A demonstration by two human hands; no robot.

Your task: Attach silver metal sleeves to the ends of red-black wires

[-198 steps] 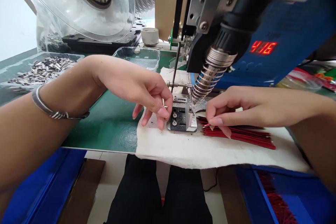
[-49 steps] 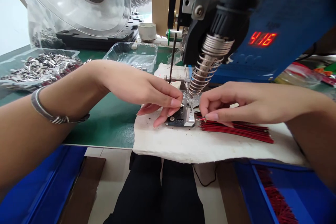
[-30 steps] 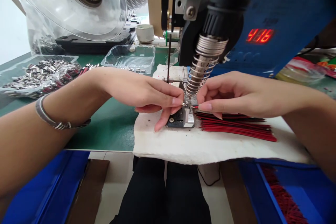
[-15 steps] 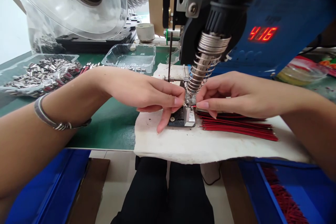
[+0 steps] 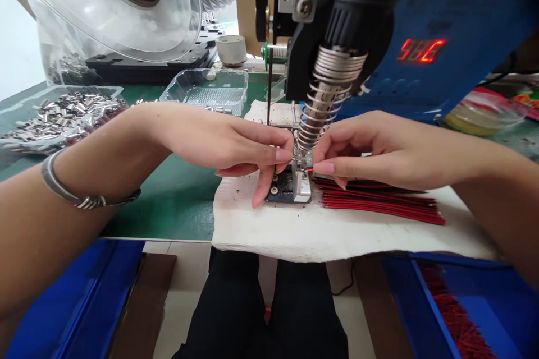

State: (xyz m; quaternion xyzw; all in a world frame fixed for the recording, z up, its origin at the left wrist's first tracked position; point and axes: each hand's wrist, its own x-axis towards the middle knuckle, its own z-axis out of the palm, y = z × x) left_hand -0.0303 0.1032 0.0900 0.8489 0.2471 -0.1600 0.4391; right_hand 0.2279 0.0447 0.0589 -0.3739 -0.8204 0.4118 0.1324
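Note:
My right hand [image 5: 362, 154] is closed, thumb against forefinger, on a thin red wire [image 5: 309, 170] whose tip reaches the small metal fixture [image 5: 302, 188]. On the fixture's other side my left hand [image 5: 236, 148] pinches thumb and forefinger together; whatever lies between them is too small or hidden to name. Its lower finger points down beside the dark base plate [image 5: 281, 193]. Just above both sets of fingertips hangs the soldering iron [image 5: 324, 95], its tip wrapped by a coiled spring guard. Beneath my right hand lies a bundle of red and black wires [image 5: 379, 202].
A white cloth [image 5: 261, 230] covers the green table's front. A clear tray of small metal parts [image 5: 76, 118] stands at left, another clear tray [image 5: 206, 87] behind. A large clear reel [image 5: 177, 22] is back left. The blue machine housing [image 5: 421, 11] overhangs the right.
My left fingertips have drawn slightly left, away from the fixture. My right hand stays nearly where it was, still pinching the wire. The red display's digits look different, and the view has shifted slightly.

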